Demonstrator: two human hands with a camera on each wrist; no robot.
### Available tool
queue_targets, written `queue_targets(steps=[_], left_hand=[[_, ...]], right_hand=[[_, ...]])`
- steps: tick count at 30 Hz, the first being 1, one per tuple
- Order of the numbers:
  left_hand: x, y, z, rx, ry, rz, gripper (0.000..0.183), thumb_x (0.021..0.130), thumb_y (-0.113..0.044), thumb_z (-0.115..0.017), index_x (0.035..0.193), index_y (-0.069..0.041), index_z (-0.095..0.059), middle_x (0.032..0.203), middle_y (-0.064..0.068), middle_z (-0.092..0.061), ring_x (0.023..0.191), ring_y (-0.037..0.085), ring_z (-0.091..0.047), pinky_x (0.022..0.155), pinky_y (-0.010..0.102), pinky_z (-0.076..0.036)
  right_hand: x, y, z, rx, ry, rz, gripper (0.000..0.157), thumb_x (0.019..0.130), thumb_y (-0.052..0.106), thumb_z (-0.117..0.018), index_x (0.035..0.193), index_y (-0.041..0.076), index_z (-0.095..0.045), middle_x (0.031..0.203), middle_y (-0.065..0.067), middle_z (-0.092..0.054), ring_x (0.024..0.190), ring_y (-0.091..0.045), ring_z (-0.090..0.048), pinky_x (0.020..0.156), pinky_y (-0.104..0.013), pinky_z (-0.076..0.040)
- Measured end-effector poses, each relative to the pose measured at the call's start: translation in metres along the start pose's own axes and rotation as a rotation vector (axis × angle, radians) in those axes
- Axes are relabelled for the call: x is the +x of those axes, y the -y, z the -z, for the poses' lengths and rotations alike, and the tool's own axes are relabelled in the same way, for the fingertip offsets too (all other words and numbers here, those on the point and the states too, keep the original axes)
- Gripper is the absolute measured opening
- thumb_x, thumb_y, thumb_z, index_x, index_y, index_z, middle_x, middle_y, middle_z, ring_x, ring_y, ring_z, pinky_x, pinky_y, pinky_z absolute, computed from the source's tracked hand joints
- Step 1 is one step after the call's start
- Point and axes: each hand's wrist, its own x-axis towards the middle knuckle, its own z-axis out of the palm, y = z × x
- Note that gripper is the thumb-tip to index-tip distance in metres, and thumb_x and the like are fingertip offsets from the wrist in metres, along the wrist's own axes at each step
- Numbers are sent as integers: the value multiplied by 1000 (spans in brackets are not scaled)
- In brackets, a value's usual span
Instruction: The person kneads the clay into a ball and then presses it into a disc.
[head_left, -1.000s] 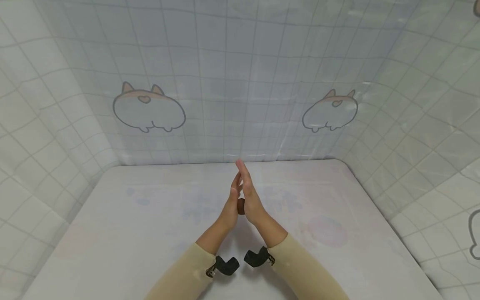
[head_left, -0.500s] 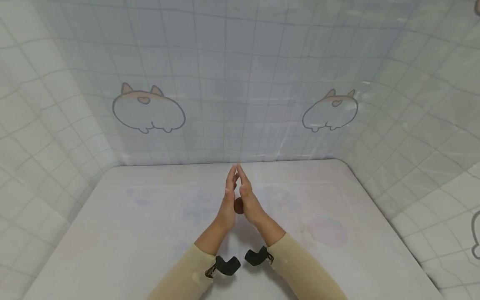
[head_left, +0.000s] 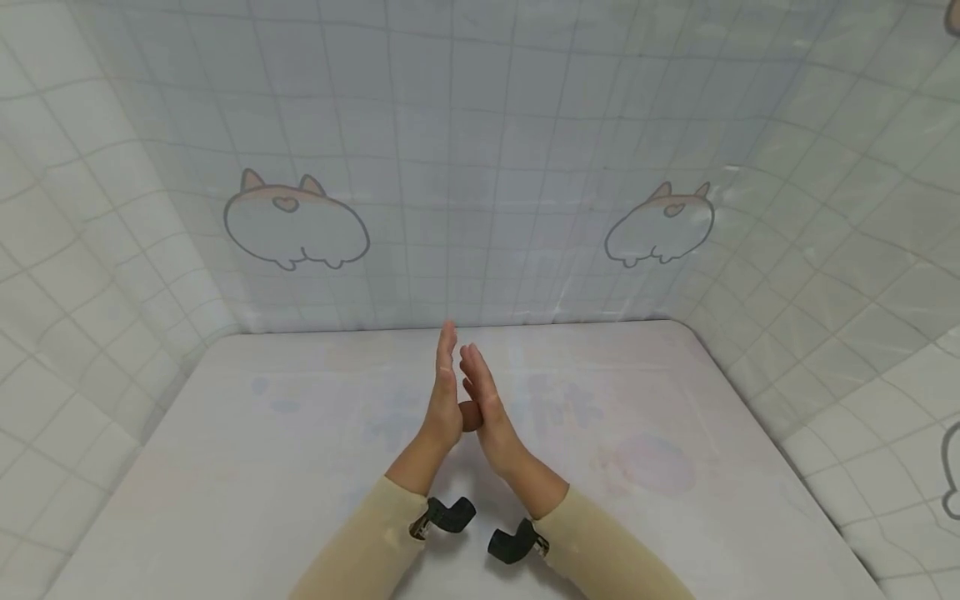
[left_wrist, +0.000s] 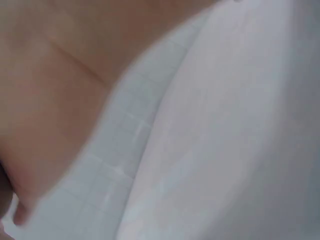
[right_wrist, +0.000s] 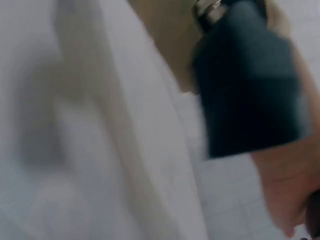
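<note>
Brown lump (head_left: 470, 416) sits between left hand (head_left: 443, 404) and right hand (head_left: 492, 417), touching both, at six o'clock from their straight, uncurled fingers (head_left: 446, 350); half hidden, its long axis is unclear.

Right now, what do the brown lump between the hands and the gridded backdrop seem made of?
Brown lump: perhaps clay or dough; dull, without visible highlights. Backdrop: probably plastic sheeting, slightly glossy, given its pale reflections and wavy grid lines.

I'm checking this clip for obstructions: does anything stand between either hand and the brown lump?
Nothing visible does. In the head view, the brown lump sits between the left hand and the right hand, appearing to touch both.
</note>
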Motion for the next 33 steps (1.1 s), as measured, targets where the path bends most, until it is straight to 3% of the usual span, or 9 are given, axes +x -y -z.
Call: queue_targets(steps=[7, 12, 19, 23, 28, 33], left_hand=[[-8, 10, -2, 113, 132, 105, 81, 99, -72, -9, 162, -22, 2, 168, 3, -1, 153, 29, -5, 113, 70, -6], [-15, 9, -7, 50, 205, 147, 76, 102, -65, -5, 162, -19, 1, 168, 5, -2, 151, 34, -13, 113, 69, -10], [-20, -1, -12, -160, 240, 106, 84, 99, -70, -5, 162, -14, 2, 168, 11, 2, 150, 40, -11, 116, 63, -12], [-21, -5, -13, -226, 222, 61, 86, 99, -71, -7, 161, -14, 5, 167, 9, 8, 151, 38, -9, 115, 63, -12], [-21, -8, -13, -237, 129, -18, 88, 99, -72, -12, 161, -11, 6, 167, 9, 7, 152, 34, -3, 117, 61, -5], [-20, -10, -12, -102, 11, -104, 89, 100, -71, -15, 161, -9, 3, 167, 9, 4, 152, 35, -2, 118, 60, -1]], right_hand=[[6, 16, 2, -109, -89, 58, 81, 103, 66, -10, 162, 11, 1, 165, -20, -9, 152, -34, -10, 117, -61, -9], [11, 21, 6, -201, -148, -35, 86, 99, 72, -10, 162, 13, -2, 167, -10, -7, 153, -28, -7, 116, -63, -7], [20, 15, 17, -265, -113, -179, 98, 87, 87, -11, 162, 25, 0, 167, 1, 2, 153, -24, -2, 113, -69, -6], [21, 7, 21, -277, -64, -219, 97, 86, 88, -14, 162, 29, 1, 167, 4, 5, 152, -23, 1, 112, -70, -6], [16, 1, 19, -280, 2, -239, 97, 88, 86, -15, 162, 26, 1, 168, 1, 6, 152, -24, 5, 113, -69, -4], [10, -3, 11, -238, 35, -156, 90, 95, 78, -12, 163, 18, -3, 168, -3, 2, 153, -25, 2, 116, -65, -6]])
